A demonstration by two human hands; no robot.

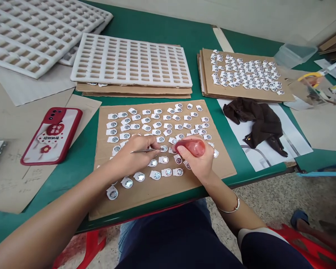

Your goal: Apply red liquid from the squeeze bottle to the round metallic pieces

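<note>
A brown cardboard sheet (145,203) lies before me, dotted with rows of small white tabs, each bearing a round silvery piece (156,175). My left hand (136,151) is closed on thin metal tweezers (144,151), whose tip points at a silvery piece (164,148) near the sheet's middle. In my right hand (200,160) is a red squeeze bottle (194,147), held tilted with its narrow end toward that same piece. My fingers hide some of the pieces under both hands. Whether the bottle's end touches a piece I cannot tell.
White slotted trays (133,61) rest on cardboard at the back, with more trays (39,33) at far left. A second cardboard stack (210,80) carries similar pieces. A red-cased phone (52,136) lies left; dark cloth (257,121) lies right. A clear plastic box (295,54) stands behind.
</note>
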